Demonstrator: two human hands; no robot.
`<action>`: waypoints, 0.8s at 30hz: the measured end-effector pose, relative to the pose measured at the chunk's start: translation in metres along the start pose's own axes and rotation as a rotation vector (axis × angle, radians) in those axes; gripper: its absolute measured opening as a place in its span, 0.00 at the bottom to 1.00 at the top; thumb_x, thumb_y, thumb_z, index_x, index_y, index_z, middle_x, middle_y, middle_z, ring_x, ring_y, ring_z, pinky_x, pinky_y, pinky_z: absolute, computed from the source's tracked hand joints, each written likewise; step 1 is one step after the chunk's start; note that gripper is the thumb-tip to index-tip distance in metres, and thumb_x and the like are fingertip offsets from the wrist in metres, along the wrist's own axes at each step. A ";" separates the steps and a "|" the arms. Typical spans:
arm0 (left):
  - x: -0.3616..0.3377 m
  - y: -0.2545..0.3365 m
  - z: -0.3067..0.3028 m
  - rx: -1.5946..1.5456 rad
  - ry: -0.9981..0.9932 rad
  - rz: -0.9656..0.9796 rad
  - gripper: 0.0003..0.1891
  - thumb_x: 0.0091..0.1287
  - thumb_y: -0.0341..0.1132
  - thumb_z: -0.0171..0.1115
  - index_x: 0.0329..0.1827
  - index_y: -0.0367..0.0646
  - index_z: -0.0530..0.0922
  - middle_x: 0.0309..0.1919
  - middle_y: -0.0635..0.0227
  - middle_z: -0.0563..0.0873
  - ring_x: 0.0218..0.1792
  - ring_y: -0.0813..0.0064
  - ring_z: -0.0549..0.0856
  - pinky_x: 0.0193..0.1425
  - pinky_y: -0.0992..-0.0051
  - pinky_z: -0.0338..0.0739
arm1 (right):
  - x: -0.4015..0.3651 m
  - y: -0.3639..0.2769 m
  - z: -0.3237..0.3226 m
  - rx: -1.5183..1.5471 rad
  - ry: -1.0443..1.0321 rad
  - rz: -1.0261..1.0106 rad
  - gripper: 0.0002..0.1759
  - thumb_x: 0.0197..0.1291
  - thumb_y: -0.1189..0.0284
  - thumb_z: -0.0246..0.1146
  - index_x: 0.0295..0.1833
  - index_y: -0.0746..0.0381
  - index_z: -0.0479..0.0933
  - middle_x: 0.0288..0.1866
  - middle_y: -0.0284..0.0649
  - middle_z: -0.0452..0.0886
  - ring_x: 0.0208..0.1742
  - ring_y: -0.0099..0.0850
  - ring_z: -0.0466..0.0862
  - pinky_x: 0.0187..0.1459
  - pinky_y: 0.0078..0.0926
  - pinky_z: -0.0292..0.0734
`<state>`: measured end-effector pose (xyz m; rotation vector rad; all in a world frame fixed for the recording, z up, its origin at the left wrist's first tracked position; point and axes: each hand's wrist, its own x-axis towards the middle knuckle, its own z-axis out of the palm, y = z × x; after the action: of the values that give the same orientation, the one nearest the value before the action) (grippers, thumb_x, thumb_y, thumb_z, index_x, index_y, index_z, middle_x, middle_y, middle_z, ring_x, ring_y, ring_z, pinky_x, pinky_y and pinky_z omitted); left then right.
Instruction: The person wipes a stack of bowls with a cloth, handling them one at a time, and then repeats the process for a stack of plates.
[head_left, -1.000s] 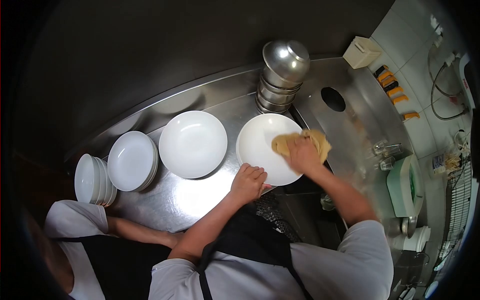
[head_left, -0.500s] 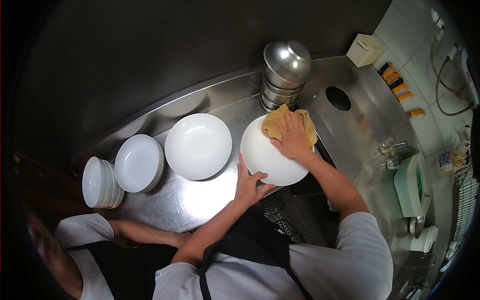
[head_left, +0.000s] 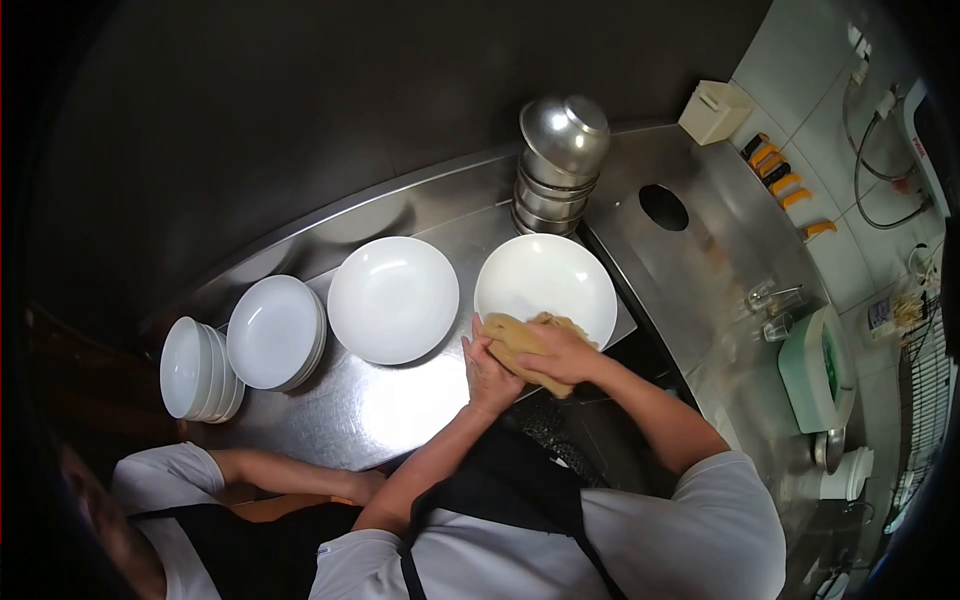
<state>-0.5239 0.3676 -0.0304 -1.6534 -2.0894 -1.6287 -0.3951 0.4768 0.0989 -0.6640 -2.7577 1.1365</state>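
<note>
A wide white bowl (head_left: 548,272) rests at the right end of the steel counter. My left hand (head_left: 490,380) holds its near left edge, fingers partly hidden by a tan cloth (head_left: 515,340). My right hand (head_left: 563,355) grips that cloth and presses it over the bowl's near rim. To the left lies another wide white bowl (head_left: 393,300), which neither hand touches. Behind the bowl at my hands, metal bowls (head_left: 565,137) are stacked, the top one upside down.
Stacked white dishes (head_left: 272,332) and tilted white bowls (head_left: 188,368) stand on the steel counter (head_left: 350,420) at left. A co-worker's arm (head_left: 290,470) reaches along the front edge. Right are a round hole (head_left: 663,207), glasses (head_left: 778,325) and a green-white tub (head_left: 815,370).
My right hand has drawn the cloth from the bowl's far right side to its near rim, beside my left hand. The view has shifted slightly.
</note>
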 end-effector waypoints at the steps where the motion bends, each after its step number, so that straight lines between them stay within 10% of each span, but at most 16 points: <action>1: 0.001 0.002 -0.002 -0.018 0.001 -0.023 0.57 0.48 0.48 0.88 0.70 0.40 0.52 0.69 0.37 0.69 0.72 0.37 0.71 0.79 0.41 0.57 | -0.003 0.010 -0.013 0.045 -0.035 -0.048 0.30 0.67 0.54 0.66 0.61 0.68 0.78 0.47 0.54 0.86 0.49 0.50 0.87 0.52 0.43 0.81; 6: 0.017 0.028 -0.040 0.229 -0.147 0.083 0.39 0.52 0.55 0.82 0.61 0.43 0.75 0.79 0.31 0.57 0.79 0.30 0.60 0.80 0.34 0.45 | -0.024 0.025 -0.066 0.495 0.188 0.190 0.26 0.67 0.62 0.69 0.63 0.69 0.78 0.51 0.48 0.88 0.52 0.36 0.88 0.53 0.32 0.83; 7: 0.023 0.035 -0.045 0.210 -0.127 0.147 0.24 0.56 0.54 0.79 0.45 0.46 0.84 0.71 0.44 0.74 0.75 0.41 0.70 0.80 0.35 0.48 | -0.021 0.031 -0.069 0.453 0.294 0.215 0.27 0.67 0.63 0.70 0.64 0.69 0.78 0.52 0.47 0.88 0.53 0.34 0.88 0.53 0.31 0.83; 10: 0.021 0.018 -0.035 0.073 -0.306 0.242 0.20 0.58 0.51 0.77 0.42 0.46 0.84 0.53 0.59 0.86 0.64 0.55 0.80 0.77 0.33 0.54 | 0.001 0.030 -0.053 0.249 0.339 0.182 0.31 0.67 0.60 0.70 0.67 0.70 0.76 0.56 0.52 0.87 0.56 0.41 0.88 0.57 0.35 0.82; 13: 0.028 0.017 -0.035 0.058 -0.269 0.296 0.18 0.57 0.48 0.77 0.40 0.46 0.84 0.40 0.68 0.87 0.52 0.63 0.84 0.77 0.39 0.57 | 0.041 0.055 0.005 -0.352 0.100 -0.308 0.38 0.67 0.49 0.65 0.73 0.64 0.72 0.71 0.54 0.76 0.75 0.51 0.72 0.79 0.50 0.59; 24: 0.037 0.041 -0.037 0.189 -0.298 0.135 0.17 0.54 0.49 0.79 0.36 0.48 0.84 0.36 0.69 0.86 0.49 0.65 0.83 0.70 0.44 0.61 | 0.104 0.077 -0.041 -0.621 0.268 -0.215 0.36 0.63 0.48 0.68 0.72 0.54 0.73 0.68 0.42 0.76 0.73 0.41 0.71 0.74 0.45 0.61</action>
<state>-0.5306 0.3630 0.0355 -2.0211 -2.1186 -1.1669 -0.4509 0.5961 0.0666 -0.4953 -2.8319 0.1206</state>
